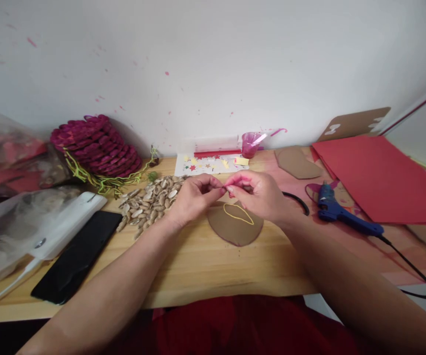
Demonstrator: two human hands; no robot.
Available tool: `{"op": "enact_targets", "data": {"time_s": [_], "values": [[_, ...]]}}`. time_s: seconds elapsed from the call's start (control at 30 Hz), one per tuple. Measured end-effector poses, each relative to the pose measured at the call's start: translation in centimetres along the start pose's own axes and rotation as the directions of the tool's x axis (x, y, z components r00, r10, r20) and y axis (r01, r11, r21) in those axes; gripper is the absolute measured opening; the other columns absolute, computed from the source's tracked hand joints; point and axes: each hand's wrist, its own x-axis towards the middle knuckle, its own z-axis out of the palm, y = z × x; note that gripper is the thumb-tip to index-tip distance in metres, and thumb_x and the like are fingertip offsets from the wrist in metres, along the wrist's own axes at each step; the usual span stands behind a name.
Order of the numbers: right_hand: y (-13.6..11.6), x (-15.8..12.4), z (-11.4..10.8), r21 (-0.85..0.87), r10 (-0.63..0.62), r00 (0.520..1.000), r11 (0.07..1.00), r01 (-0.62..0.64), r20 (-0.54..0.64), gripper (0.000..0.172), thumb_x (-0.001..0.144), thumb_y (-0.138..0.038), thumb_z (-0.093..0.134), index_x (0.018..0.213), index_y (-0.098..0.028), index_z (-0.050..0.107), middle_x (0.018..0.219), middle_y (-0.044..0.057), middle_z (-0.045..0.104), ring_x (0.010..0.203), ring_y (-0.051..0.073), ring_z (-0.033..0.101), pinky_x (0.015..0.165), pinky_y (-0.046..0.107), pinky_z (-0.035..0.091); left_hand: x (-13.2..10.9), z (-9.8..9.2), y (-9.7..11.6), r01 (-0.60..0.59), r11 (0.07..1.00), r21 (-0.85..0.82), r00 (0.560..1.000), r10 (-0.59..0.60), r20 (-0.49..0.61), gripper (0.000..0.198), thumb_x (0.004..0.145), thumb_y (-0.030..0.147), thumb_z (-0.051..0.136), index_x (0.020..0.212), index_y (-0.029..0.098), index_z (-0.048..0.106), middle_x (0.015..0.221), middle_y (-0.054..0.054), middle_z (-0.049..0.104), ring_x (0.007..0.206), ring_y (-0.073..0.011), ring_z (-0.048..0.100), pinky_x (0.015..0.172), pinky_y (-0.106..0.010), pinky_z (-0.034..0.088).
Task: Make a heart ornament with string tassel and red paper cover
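Observation:
Above a rounded piece of brown cardboard (231, 230), my left hand (200, 196) and my right hand (253, 193) meet fingertip to fingertip. Thumb and forefinger of each are pinched together; whatever sits between them is too small to make out. Pink stain marks the fingers of my right hand. Just below the fingertips, a thin yellow string (239, 218) forms a narrow loop over the cardboard. Whether it runs up into my fingers I cannot tell. Beside my left wrist is a heap of peanut shells (150, 202).
A blue hot glue gun (346, 217) and red sheets (386, 177) lie at right. Star stickers (207, 165) and a pink-stained cup (250, 145) stand behind. At left are a magenta shell-covered piece (96, 145), a black phone (76, 259) and a white power bank (70, 227).

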Motion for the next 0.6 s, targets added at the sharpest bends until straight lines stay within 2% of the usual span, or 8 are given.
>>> {"op": "enact_targets", "data": {"time_s": [0.07,0.13,0.23,0.33,0.47,0.6], "values": [[0.08,-0.01,0.02,-0.042,-0.028,1.000,0.999,0.028,-0.005,0.006,0.089,-0.022,0.063,0.086,-0.020,0.068,0.076,0.003,0.072,0.068,0.016,0.066,0.060,0.028,0.049,-0.04,0.08,-0.09,-0.039,0.998,0.044,0.999,0.040,-0.005,0.012,0.079,0.028,0.074,0.079,0.017,0.071,0.075,-0.001,0.067,0.068,-0.0128,0.055,0.066,-0.026,0.041],[0.18,0.01,0.20,-0.008,-0.002,1.000,1.000,0.002,-0.017,0.005,0.090,-0.021,0.062,0.086,-0.020,0.065,0.075,0.002,0.071,0.065,0.015,0.065,0.058,0.026,0.048,-0.04,0.21,-0.11,-0.076,0.996,0.055,0.997,0.078,-0.027,0.011,0.079,0.027,0.075,0.078,0.017,0.070,0.076,-0.001,0.067,0.069,-0.0135,0.056,0.067,-0.026,0.042],[0.13,0.14,0.49,0.219,0.172,0.984,0.960,-0.176,0.036,0.005,0.091,-0.024,0.061,0.089,-0.020,0.059,0.068,-0.001,0.067,0.046,0.008,0.053,0.042,0.022,0.040,0.00,0.37,-0.07,-0.125,0.991,0.046,0.988,0.129,-0.084,0.011,0.080,0.027,0.075,0.078,0.018,0.069,0.079,-0.002,0.067,0.073,-0.0145,0.057,0.071,-0.027,0.044],[-0.19,0.34,0.56,0.440,0.301,0.945,0.836,-0.326,0.128,0.011,0.090,-0.028,0.063,0.087,-0.019,0.056,0.064,-0.003,0.064,0.036,0.005,0.040,0.032,0.019,0.031,-0.02,0.43,-0.01,-0.137,0.990,0.020,0.985,0.139,-0.100,0.011,0.080,0.027,0.076,0.079,0.019,0.069,0.079,-0.002,0.066,0.072,-0.0139,0.056,0.070,-0.027,0.043],[-0.48,0.50,0.38,0.576,0.336,0.922,0.723,-0.382,0.190,0.013,0.087,-0.027,0.066,0.090,-0.018,0.058,0.063,-0.003,0.063,0.037,0.004,0.039,0.032,0.017,0.031,-0.10,0.49,0.04,-0.100,0.994,-0.051,0.992,0.096,-0.078,0.013,0.081,0.029,0.077,0.081,0.018,0.069,0.077,-0.002,0.066,0.070,-0.0132,0.056,0.068,-0.027,0.043],[-0.31,0.52,0.29,0.612,0.325,0.923,0.693,-0.382,0.207,0.016,0.086,-0.030,0.067,0.094,-0.018,0.060,0.064,-0.002,0.064,0.037,0.005,0.041,0.032,0.017,0.032,-0.01,0.59,0.04,-0.080,0.986,-0.145,0.994,0.069,-0.084,0.016,0.077,0.030,0.080,0.079,0.018,0.070,0.075,-0.001,0.067,0.069,-0.0122,0.056,0.067,-0.025,0.043]]}}
